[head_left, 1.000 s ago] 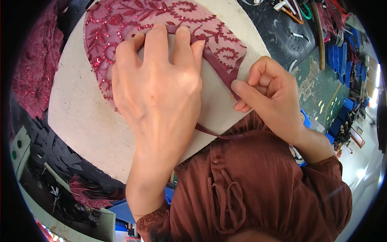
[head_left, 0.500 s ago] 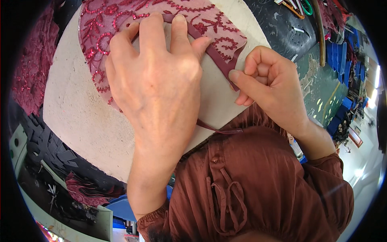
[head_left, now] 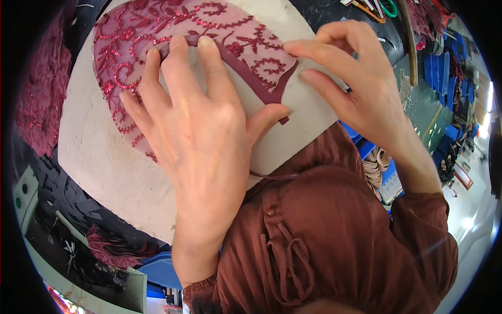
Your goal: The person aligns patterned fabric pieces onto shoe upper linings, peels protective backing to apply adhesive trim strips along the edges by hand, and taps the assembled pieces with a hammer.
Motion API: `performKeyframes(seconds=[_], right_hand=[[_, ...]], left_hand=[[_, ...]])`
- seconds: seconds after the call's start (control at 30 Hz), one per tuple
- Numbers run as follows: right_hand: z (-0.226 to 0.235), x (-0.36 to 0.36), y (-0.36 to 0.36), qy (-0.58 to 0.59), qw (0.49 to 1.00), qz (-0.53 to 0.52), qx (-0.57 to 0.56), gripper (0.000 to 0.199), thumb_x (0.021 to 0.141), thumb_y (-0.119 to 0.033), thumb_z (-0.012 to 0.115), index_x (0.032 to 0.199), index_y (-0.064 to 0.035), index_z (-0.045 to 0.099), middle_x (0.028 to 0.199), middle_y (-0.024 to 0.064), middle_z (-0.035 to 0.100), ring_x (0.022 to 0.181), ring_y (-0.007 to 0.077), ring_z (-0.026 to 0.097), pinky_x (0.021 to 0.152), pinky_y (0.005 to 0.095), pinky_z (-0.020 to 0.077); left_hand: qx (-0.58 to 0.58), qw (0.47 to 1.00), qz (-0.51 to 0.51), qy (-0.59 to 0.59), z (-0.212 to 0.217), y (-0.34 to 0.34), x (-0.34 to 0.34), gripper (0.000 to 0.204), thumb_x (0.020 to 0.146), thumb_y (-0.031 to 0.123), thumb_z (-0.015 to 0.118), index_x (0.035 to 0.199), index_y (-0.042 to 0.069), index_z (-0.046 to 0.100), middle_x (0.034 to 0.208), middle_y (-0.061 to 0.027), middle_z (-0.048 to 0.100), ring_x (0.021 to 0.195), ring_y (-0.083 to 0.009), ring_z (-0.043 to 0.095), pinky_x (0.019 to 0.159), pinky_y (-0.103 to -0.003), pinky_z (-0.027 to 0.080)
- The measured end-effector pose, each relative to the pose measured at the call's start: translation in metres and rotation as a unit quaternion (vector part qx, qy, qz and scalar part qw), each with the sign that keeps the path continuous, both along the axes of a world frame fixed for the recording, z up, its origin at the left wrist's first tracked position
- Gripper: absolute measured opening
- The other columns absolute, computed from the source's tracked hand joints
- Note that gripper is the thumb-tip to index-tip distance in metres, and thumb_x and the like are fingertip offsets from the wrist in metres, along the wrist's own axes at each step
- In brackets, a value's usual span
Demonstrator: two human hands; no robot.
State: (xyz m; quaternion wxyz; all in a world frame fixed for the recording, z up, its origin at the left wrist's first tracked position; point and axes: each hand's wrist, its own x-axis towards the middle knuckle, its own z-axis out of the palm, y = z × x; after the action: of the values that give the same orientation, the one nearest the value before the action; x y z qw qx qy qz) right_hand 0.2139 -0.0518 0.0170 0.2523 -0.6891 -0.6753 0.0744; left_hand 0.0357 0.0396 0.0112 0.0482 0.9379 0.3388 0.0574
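Observation:
A curved piece of sheer pink mesh (head_left: pixel 178 21), trimmed with burgundy sequins and embroidery, lies on a pale, worn board (head_left: pixel 104 193). Along its inner edge runs a smooth burgundy binding strip (head_left: pixel 243 70), whose short end sticks out past the piece's pointed corner. Spread flat, my left hand (head_left: pixel 201 120) presses on the mesh and strip, its thumb near the strip's end. My right hand (head_left: pixel 355 73) is beside the piece's right edge, thumb and index finger apart. Its index fingertip is at that edge; whether it touches cannot be made out.
More burgundy sequined fabric (head_left: pixel 44 99) is heaped at the left, with a folded stack (head_left: pixel 112 246) lower down. Black scraps (head_left: pixel 73 193) lie beside the board. Scissors with green handles (head_left: pixel 389 8) and a wooden rod (head_left: pixel 410 47) are at the upper right, blue bins (head_left: pixel 436 73) beyond.
My right hand has let go of the strip's end and moved up along the piece's right edge, fingers opening. My left hand has spread wider, its thumb lower, and the piece has shifted slightly left.

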Motion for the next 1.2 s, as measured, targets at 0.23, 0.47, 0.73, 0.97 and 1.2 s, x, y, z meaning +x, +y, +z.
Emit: performKeyframes(seconds=[0.23, 0.47, 0.73, 0.97, 1.2], right_hand=[[0.008, 0.017, 0.001, 0.077, 0.990, 0.068, -0.097, 0.013, 0.077, -0.006, 0.074, 0.082, -0.0037, 0.062, 0.081, 0.0051, 0.060, 0.077, 0.0244, 0.056, 0.072, 0.0338, 0.0419], [-0.007, 0.020, 0.015, 0.038, 0.994, 0.045, -0.091, 0.010, 0.081, -0.006, 0.070, 0.083, -0.0030, 0.061, 0.077, 0.0063, 0.060, 0.074, 0.0260, 0.058, 0.068, 0.0351, 0.0422], [-0.012, 0.013, 0.011, 0.079, 0.992, 0.010, -0.096, 0.012, 0.080, -0.001, 0.071, 0.084, -0.0007, 0.060, 0.078, 0.0090, 0.058, 0.075, 0.0235, 0.061, 0.066, 0.0337, 0.0482], [-0.020, 0.017, 0.004, 0.101, 0.989, -0.111, -0.020, 0.014, 0.081, -0.003, 0.072, 0.089, 0.0002, 0.061, 0.082, 0.0065, 0.060, 0.075, 0.0227, 0.060, 0.071, 0.0300, 0.0505], [-0.018, 0.005, -0.019, -0.077, 0.980, 0.181, 0.028, 0.037, 0.078, -0.011, 0.065, 0.113, 0.0021, 0.066, 0.121, 0.0113, 0.063, 0.110, 0.0267, 0.062, 0.088, 0.0370, 0.0523]], left_hand=[[-0.051, 0.998, 0.029, 0.018, 0.007, -0.006, 0.005, 0.087, 0.060, 0.044, 0.084, 0.129, -0.001, 0.055, 0.133, -0.0231, 0.049, 0.124, -0.0438, 0.046, 0.101, -0.052, 0.037], [-0.028, 0.996, 0.033, 0.077, 0.006, -0.007, 0.006, 0.093, 0.058, 0.048, 0.083, 0.132, 0.000, 0.054, 0.134, -0.0205, 0.049, 0.127, -0.0415, 0.045, 0.103, -0.055, 0.035], [-0.032, 0.997, 0.040, 0.052, 0.002, -0.008, 0.003, 0.097, 0.056, 0.051, 0.083, 0.135, 0.003, 0.053, 0.137, -0.0174, 0.048, 0.130, -0.0405, 0.044, 0.104, -0.060, 0.034], [-0.025, 0.997, 0.042, 0.055, 0.002, -0.008, 0.002, 0.096, 0.058, 0.050, 0.083, 0.137, 0.003, 0.052, 0.139, -0.0175, 0.047, 0.131, -0.0409, 0.043, 0.105, -0.062, 0.032], [-0.015, 0.998, 0.027, 0.052, -0.002, -0.008, -0.001, 0.092, 0.060, 0.049, 0.083, 0.135, 0.003, 0.054, 0.137, -0.0182, 0.049, 0.129, -0.0404, 0.044, 0.104, -0.060, 0.033]])
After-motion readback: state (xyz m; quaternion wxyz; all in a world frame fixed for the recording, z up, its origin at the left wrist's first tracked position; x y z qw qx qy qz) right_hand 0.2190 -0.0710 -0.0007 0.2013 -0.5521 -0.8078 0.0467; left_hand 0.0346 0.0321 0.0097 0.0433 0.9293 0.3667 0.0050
